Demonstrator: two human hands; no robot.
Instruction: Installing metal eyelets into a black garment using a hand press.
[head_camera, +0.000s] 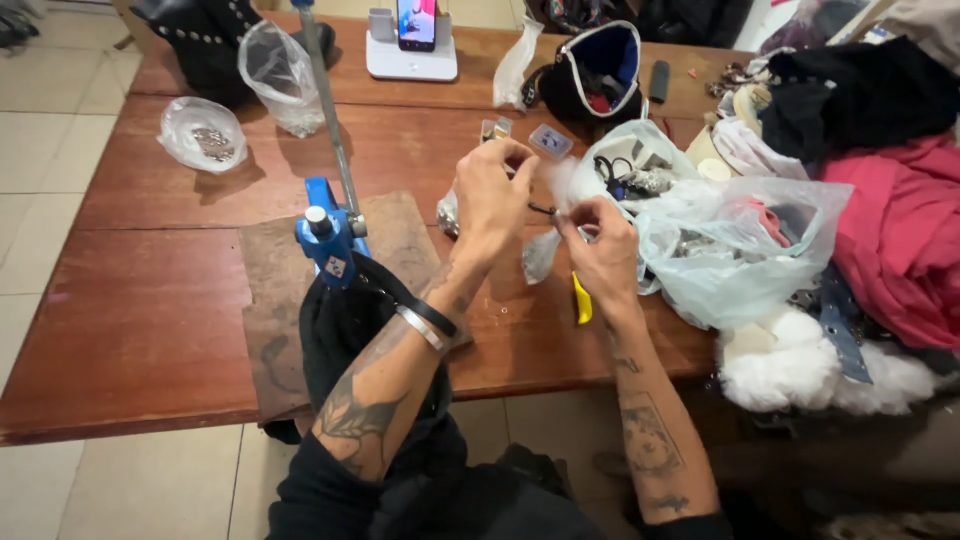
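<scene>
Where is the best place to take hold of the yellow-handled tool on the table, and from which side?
Grip the yellow-handled tool by its handle, probably from above. Only the handle shows, lying flat on the wooden table; its far end is hidden under the right hand, so wait until that hand moves clear.

Wooden table (150, 300) carrying bags (203, 134), press (328, 240), clothes (900, 230).

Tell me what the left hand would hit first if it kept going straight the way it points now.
Likely the small clear plastic box just beyond the left hand, which points away across the wooden table; depth is hard to judge.
</scene>
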